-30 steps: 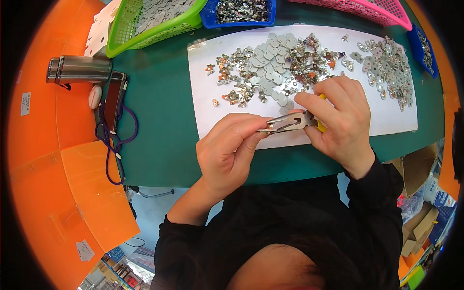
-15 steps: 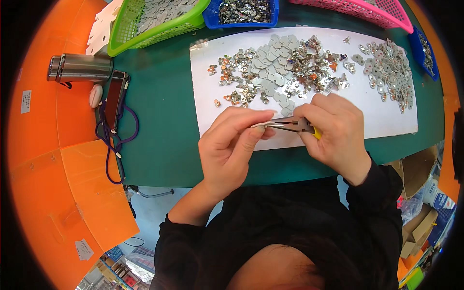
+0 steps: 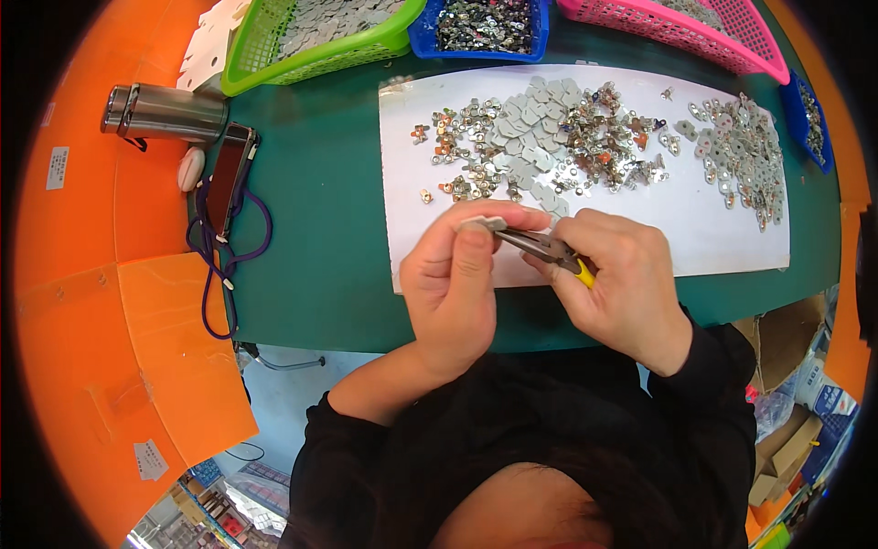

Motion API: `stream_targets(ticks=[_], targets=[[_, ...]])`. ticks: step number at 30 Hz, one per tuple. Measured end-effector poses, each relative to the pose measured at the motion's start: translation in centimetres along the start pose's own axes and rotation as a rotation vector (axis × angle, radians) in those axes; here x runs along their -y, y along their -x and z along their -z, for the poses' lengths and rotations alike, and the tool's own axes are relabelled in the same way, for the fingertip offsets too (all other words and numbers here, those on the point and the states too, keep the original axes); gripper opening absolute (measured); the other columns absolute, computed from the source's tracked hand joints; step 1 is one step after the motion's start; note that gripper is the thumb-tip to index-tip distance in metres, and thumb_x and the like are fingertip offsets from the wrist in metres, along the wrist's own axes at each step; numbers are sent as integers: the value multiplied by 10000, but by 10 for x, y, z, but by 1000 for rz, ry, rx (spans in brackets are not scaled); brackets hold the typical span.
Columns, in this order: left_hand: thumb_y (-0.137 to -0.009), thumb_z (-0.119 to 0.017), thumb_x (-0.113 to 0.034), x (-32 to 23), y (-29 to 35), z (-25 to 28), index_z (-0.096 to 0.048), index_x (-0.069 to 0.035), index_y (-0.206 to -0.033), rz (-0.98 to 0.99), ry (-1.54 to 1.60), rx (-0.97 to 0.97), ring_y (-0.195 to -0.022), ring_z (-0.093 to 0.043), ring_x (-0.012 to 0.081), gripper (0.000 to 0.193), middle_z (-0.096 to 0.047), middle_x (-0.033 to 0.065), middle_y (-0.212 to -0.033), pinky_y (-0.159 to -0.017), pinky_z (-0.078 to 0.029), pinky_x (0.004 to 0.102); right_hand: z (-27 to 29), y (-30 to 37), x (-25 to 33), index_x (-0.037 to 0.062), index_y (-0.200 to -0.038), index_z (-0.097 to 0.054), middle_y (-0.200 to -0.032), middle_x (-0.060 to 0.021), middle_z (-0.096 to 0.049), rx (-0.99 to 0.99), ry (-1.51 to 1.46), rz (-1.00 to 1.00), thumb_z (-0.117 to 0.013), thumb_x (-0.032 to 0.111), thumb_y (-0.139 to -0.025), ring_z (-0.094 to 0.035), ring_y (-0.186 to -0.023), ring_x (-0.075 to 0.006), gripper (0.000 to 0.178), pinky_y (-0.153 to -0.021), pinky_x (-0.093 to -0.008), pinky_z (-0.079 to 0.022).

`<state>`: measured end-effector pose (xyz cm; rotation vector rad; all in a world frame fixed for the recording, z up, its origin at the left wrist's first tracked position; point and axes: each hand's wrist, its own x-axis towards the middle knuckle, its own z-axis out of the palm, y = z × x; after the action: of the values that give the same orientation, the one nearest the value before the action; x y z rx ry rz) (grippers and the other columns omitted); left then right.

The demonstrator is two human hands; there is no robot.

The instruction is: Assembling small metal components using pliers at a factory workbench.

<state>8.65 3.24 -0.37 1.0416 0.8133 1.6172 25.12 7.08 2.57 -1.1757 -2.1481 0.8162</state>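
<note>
My left hand (image 3: pixel 455 284) pinches a small flat grey plate (image 3: pixel 483 222) between thumb and fingers. In my right hand (image 3: pixel 622 279) are needle-nose pliers (image 3: pixel 538 245) with yellow handles, their tips reaching to the plate's right edge. Whether the jaws grip the plate cannot be made out. Just beyond my hands, a heap of similar grey plates (image 3: pixel 535 119) lies on a white sheet (image 3: pixel 416 247). Small metal clips (image 3: pixel 466 137), some coppery, flank that heap on the left, and shiny metal fittings (image 3: pixel 604 137) lie on its right. Farther right is a pile of plates with metal pieces on them (image 3: pixel 745 160).
Along the far edge stand a green basket (image 3: pixel 320 53) of grey plates, a blue tray (image 3: pixel 480 55) of metal parts and a pink basket (image 3: pixel 677 46). Another blue tray (image 3: pixel 819 137) is at far right. A steel flask (image 3: pixel 174 113) and a phone (image 3: pixel 227 178) with a purple cord lie left.
My left hand has turned, so its thumb now lies upright over the plate. The pliers have tilted, their handles now lower on the right. The whole view has shifted slightly.
</note>
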Motion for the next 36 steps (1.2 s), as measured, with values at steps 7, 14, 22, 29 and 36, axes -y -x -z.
stream_targets(ticks=[7,14,22,29,36], targets=[[-1058,-467,-135,-14,-10,21,-654,29,-1031,-21,-460,111,-885,-638,174,250,-693,114,-959,-803,-490,283,39,-16,-3,18,-737,-640,-610,-66,-588,542,-350,-222,-676,273,-932,-546,-554,-156,324,-537,-313,-400],[-1032,-505,-93,-29,-11,18,-678,26,-974,-52,-631,236,-779,-622,188,218,-666,109,-885,-696,-483,275,45,-28,-10,33,-715,-648,-599,-26,-593,832,-499,-268,-616,322,-989,-533,-556,-102,400,-546,-279,-411],[-973,-585,-14,-28,-13,18,-684,30,-937,-79,-653,240,-692,-619,163,115,-670,102,-826,-614,-477,254,46,-33,-14,31,-668,-646,-592,-37,-599,962,-541,-374,-608,436,-979,-578,-568,-138,512,-578,-279,-461],[-1039,-518,-146,-29,-14,21,-654,52,-907,-62,-696,286,-776,-676,221,274,-709,153,-863,-722,-524,317,45,-35,-15,25,-700,-652,-622,-10,-614,1081,-646,-484,-571,367,-1023,-578,-576,-79,477,-567,-238,-467],[-953,-618,-12,-20,-8,21,-657,36,-882,-127,-630,249,-659,-629,185,94,-673,105,-788,-582,-487,270,37,-30,-16,20,-670,-623,-570,-21,-575,1126,-600,-452,-582,370,-1014,-555,-515,-108,493,-530,-275,-458]])
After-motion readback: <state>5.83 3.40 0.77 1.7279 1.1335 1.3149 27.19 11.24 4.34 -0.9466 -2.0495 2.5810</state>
